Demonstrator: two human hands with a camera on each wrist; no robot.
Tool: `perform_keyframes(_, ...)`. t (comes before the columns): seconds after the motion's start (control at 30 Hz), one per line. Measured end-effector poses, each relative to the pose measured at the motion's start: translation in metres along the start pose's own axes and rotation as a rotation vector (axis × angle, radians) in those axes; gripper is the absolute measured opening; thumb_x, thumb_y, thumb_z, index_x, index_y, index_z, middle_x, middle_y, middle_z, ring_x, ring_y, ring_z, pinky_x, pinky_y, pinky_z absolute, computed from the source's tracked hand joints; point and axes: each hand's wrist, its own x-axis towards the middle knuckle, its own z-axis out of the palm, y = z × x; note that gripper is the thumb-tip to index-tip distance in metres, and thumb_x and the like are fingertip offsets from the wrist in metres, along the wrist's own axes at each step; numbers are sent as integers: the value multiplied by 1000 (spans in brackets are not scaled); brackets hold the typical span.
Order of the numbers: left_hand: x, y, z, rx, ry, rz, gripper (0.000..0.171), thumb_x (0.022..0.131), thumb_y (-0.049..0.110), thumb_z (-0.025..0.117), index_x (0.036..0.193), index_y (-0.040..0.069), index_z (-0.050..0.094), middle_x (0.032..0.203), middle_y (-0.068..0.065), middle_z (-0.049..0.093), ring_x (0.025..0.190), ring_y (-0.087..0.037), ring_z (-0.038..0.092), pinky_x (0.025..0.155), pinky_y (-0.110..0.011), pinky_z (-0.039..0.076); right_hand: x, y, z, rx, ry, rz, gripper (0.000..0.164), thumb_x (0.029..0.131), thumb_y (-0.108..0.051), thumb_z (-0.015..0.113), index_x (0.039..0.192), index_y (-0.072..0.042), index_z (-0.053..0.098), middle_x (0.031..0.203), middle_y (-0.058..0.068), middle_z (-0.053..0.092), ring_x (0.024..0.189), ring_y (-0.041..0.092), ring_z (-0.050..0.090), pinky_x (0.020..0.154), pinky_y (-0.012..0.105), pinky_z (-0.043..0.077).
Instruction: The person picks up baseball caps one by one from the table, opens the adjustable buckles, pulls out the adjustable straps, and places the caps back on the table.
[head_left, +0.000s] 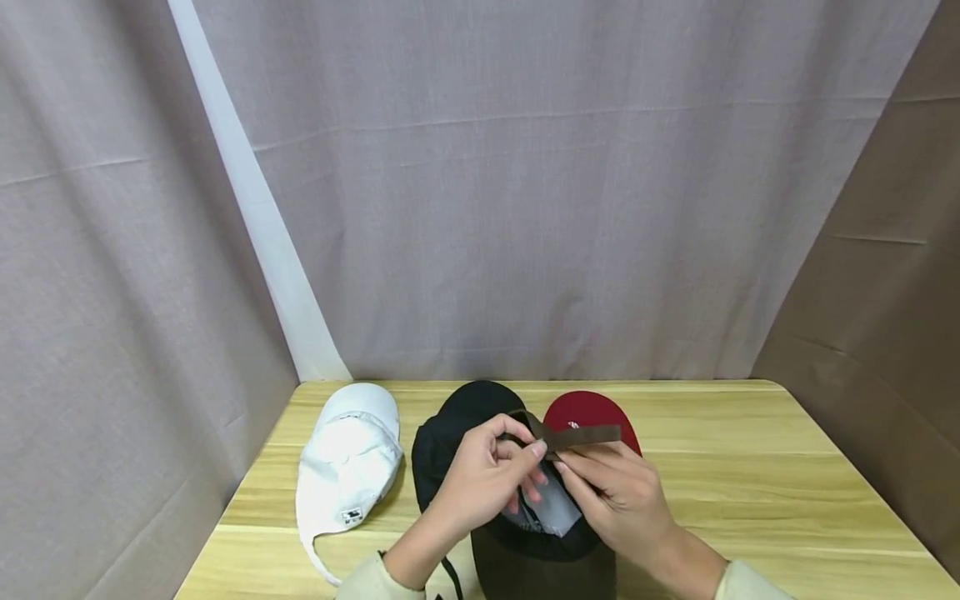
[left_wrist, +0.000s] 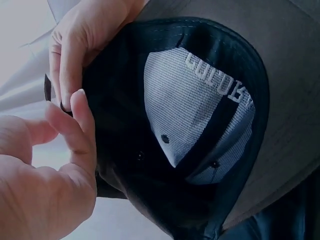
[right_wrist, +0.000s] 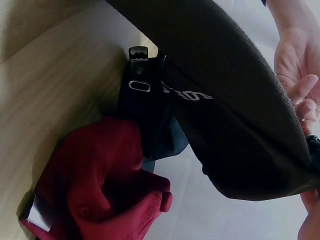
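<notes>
A dark brown-black cap [left_wrist: 290,100] is held up between both hands, its opening facing me and its brim towards my body. Inside the crown show grey mesh lining [left_wrist: 175,105] and reversed lettering. Its loose strap end [head_left: 592,435] sticks out to the right above the fingers. My left hand [head_left: 480,479] pinches the strap at the back of the cap between thumb and fingers. Close beside it, my right hand [head_left: 630,500] grips the same strap from the right. Part of the strap is hidden behind the fingers.
Behind the held cap lie a black cap [head_left: 480,400] and a red cap [head_left: 588,410], both partly covered. A white cap [head_left: 352,458] rests on the left of the wooden table [head_left: 750,467]. Grey curtains [head_left: 525,208] hang at the table's back.
</notes>
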Motion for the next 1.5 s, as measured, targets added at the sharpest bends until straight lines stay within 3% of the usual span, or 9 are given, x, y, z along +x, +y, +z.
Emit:
perform_keyframes(0.17,3,0,2,61,4,7,17,104,21,67,109,6,62,85,-18,80,57,-28,72,49,-28,56,0,0,1,-9,-7,-62,29,103,-24,73,94,1,84,90,16,81,83,25,73,96,14,57)
perform_keyframes(0.33,4,1,6,145,12,31,6,104,15,59,106,10,61,80,-8,78,67,-43,75,53,-34,61,-1,0,0,-10,-33,-44,31,104,-25,72,95,2,84,94,17,81,85,25,72,96,13,56)
perform_keyframes(0.53,5,-1,9,280,-24,123,8,103,10,52,105,12,59,77,-2,72,60,-20,73,56,-28,61,-5,0,-2,46,-61,35,26,102,-23,74,100,1,83,92,12,81,84,18,70,87,12,58)
perform_keyframes(0.67,6,-3,9,297,-67,133,11,102,8,47,106,11,57,79,-7,72,56,-8,68,56,-27,61,-5,-4,-4,107,-98,155,11,94,-9,82,103,-3,84,92,9,81,85,14,72,85,12,57)
perform_keyframes(0.83,8,-6,9,221,-81,108,11,105,5,45,105,9,55,83,-19,73,52,-8,65,56,-34,63,-2,-12,-8,143,-137,356,33,78,11,86,107,-6,84,98,11,83,95,9,78,93,11,57)
perform_keyframes(0.97,8,-11,6,145,-77,108,9,106,2,50,109,7,57,88,-24,72,52,-9,64,56,-32,62,-2,-13,-9,181,-145,467,32,81,11,85,108,-7,85,101,11,84,100,3,77,94,12,57)
perform_keyframes(1.2,8,-16,-1,96,-42,132,12,111,17,56,115,8,63,94,-27,71,65,-10,64,54,-28,59,1,-12,-9,189,-144,535,27,85,8,83,107,-8,85,102,10,84,99,3,77,94,13,57)
perform_keyframes(1.37,10,-17,-4,126,-35,118,17,111,17,54,110,7,68,85,-25,68,58,-5,57,51,-22,51,4,-13,-11,197,-115,606,25,88,7,81,108,-9,85,102,8,84,99,2,77,94,13,57)
perform_keyframes(1.5,10,-18,-6,136,-61,111,25,112,18,52,103,1,67,78,-26,64,53,-3,52,51,-20,47,6,-14,-12,188,-103,605,24,89,6,81,108,-8,85,101,9,84,102,1,76,100,13,55)
